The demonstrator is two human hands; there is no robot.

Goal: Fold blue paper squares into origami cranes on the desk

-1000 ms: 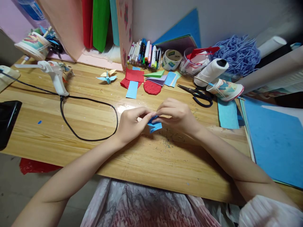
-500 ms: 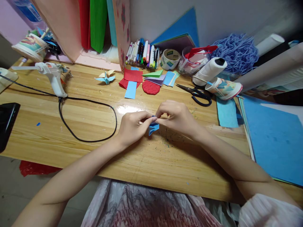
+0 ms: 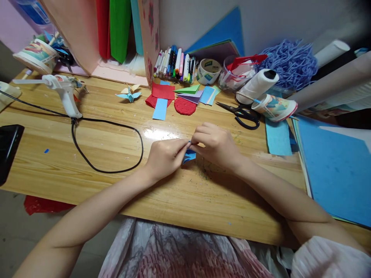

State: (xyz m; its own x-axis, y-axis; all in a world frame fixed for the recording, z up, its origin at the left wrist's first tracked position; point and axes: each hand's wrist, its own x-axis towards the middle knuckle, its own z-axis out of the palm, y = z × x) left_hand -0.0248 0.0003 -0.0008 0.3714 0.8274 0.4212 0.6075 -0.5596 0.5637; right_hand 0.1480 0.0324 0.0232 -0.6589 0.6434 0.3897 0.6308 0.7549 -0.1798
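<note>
Left hand [image 3: 165, 158] turned, tub [image 3: 225, 81] holding red pieces [image 3: 242, 61]

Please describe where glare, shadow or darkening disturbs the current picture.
Head view: glare whitens the table just beyond the left hand; head view: shadow falls beneath the right forearm; head view: top-right corner fades almost black; head view: the blue paper is mostly covered, its folds hard to read.

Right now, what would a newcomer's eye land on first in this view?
Probably the left hand and right hand, pinching a small folded blue paper near the middle of the desk. Next come the tangled blue yarn at the back right and the white glue gun at the left.
</note>
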